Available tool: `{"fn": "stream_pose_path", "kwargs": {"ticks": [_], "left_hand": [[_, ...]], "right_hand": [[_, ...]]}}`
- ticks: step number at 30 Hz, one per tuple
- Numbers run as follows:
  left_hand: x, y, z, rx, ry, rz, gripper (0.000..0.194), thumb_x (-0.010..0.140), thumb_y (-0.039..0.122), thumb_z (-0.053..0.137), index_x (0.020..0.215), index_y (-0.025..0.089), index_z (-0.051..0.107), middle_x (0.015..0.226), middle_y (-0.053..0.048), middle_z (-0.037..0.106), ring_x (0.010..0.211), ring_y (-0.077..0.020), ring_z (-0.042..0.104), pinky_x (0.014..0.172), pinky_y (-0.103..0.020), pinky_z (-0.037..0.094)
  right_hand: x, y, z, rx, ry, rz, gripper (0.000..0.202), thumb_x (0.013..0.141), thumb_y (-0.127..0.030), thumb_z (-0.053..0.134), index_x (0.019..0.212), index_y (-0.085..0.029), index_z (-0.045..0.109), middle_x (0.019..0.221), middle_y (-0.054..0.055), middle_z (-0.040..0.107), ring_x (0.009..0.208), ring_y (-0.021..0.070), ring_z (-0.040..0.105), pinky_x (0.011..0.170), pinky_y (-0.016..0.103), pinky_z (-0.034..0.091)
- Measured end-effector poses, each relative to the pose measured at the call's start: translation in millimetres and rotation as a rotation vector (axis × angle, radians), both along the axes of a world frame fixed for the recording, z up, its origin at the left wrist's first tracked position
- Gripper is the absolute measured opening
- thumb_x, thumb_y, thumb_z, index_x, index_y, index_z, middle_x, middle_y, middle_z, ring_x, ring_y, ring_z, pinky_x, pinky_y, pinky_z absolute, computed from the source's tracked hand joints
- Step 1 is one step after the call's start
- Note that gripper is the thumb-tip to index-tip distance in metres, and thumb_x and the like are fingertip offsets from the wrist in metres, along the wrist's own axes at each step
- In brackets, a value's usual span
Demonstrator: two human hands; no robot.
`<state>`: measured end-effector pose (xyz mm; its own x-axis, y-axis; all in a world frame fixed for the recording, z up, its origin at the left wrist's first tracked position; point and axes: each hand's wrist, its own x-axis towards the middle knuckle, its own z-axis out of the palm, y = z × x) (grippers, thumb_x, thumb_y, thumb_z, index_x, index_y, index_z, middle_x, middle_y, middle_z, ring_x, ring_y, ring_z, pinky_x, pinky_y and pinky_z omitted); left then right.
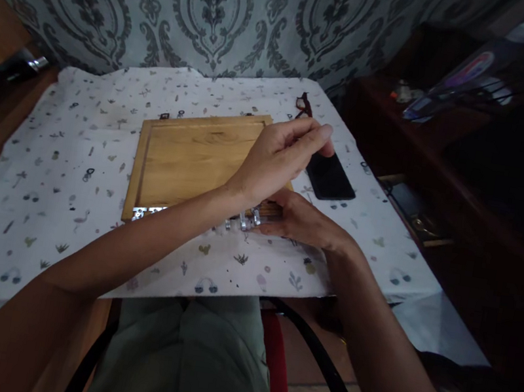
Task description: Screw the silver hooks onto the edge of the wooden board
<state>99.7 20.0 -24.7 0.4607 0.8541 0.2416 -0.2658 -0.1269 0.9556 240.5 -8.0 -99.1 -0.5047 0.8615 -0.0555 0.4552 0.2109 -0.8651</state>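
Observation:
A wooden cabinet door (188,158) with a grooved border lies flat in the middle of the table. Metal hinge pieces (249,219) sit along its near edge, toward the right, and more metal hardware (143,211) shows at its near left corner. My right hand (305,219) is closed around the door's near right corner, beside the hinge pieces. Crossing over the door, my left hand (281,156) is raised above its right side. Its fingers are curled together, and whatever they may hold is hidden.
A black phone (332,177) lies right of the door, with eyeglasses (303,104) behind it. A patterned white cloth (68,192) covers the table. A patterned curtain (212,9) hangs behind. Dark wooden furniture stands on the right, holding a plastic bottle (465,76).

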Motion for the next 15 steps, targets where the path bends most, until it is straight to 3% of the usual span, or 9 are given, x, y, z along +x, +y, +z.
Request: {"fn": "stream_pose_path", "kwargs": {"ticks": [3,8,10,15], "left_hand": [[0,6,1.6,-0.022,0.007,-0.075,0.046,0.103,0.043,0.063,0.064,0.019,0.058,0.045,0.008,0.033,0.044,-0.0050,0.026,0.044,-0.023,0.023],[-3,10,4.1,-0.029,0.012,-0.176,0.047,0.108,0.038,0.054,0.066,0.017,0.058,0.045,0.010,0.031,0.040,-0.0030,0.022,0.043,-0.022,0.019],[-3,8,4.0,-0.015,0.011,-0.135,0.044,0.109,0.032,0.052,0.067,0.017,0.057,0.047,0.010,0.030,0.041,-0.0033,0.023,0.044,-0.022,0.020],[0,-2,3.6,0.050,0.020,0.120,0.037,0.108,0.017,0.051,0.072,0.017,0.059,0.055,0.007,0.042,0.051,-0.0051,0.039,0.052,-0.020,0.033]], "right_hand": [[0,-1,1.1,-0.001,0.003,0.006,0.045,0.073,-0.048,0.086,0.106,-0.021,0.073,0.104,0.006,0.074,0.097,0.0266,0.068,0.089,0.042,0.056],[1,-2,2.4,-0.003,0.008,0.006,0.044,0.074,-0.049,0.086,0.106,-0.021,0.072,0.104,0.006,0.074,0.096,0.0258,0.069,0.088,0.040,0.056],[1,-2,2.4,0.013,-0.001,0.011,0.045,0.074,-0.050,0.086,0.106,-0.021,0.072,0.102,0.006,0.075,0.094,0.0256,0.069,0.087,0.040,0.056],[1,-1,1.7,0.041,-0.011,0.015,0.045,0.074,-0.048,0.086,0.108,-0.021,0.074,0.103,0.006,0.076,0.096,0.0273,0.069,0.088,0.043,0.057]]}}
